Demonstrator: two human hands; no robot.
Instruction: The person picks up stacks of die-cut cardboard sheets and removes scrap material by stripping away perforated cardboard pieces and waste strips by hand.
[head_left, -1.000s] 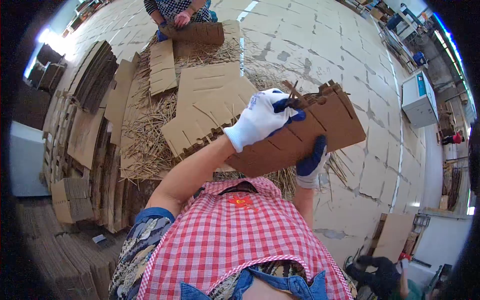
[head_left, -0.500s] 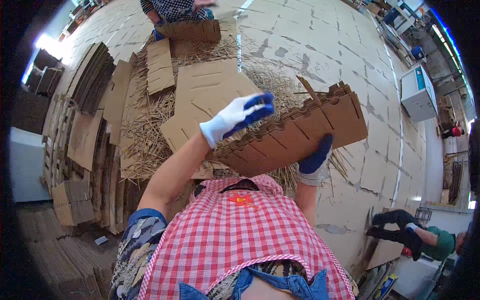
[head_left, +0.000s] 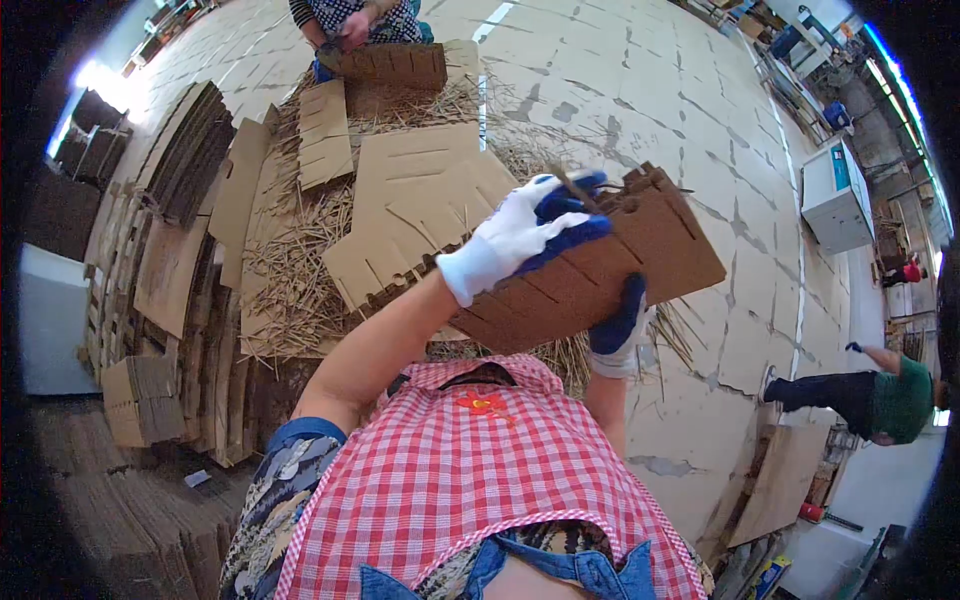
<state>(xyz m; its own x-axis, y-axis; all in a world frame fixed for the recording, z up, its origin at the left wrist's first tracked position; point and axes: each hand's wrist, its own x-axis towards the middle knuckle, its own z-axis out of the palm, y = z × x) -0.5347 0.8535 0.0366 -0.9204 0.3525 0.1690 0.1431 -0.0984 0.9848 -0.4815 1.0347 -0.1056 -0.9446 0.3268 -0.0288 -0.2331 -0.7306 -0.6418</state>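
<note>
Both my hands wear white gloves with blue palms. My right hand [head_left: 622, 325] grips the lower edge of a stack of slotted brown cardboard sheets [head_left: 570, 285], tilted in front of my chest. At the stack's notched upper edge, my left hand [head_left: 535, 225] has its fingers curled around a cardboard strip, slightly blurred. Flat slotted cardboard sheets [head_left: 410, 165] lie beyond the stack, with many thin cardboard strips [head_left: 290, 290] scattered beside them.
A co-worker [head_left: 365, 22] at the top handles another cardboard stack [head_left: 395, 66]. Cardboard piles [head_left: 180, 150] and pallets [head_left: 105, 290] stand at the left. A person in green [head_left: 900, 400] is at the lower right. A white cabinet [head_left: 836, 205] stands at the right.
My left hand swung away from the stack, open, then came back to its upper edge. The protruding strip there has shifted. The person in green has moved and appears more upright.
</note>
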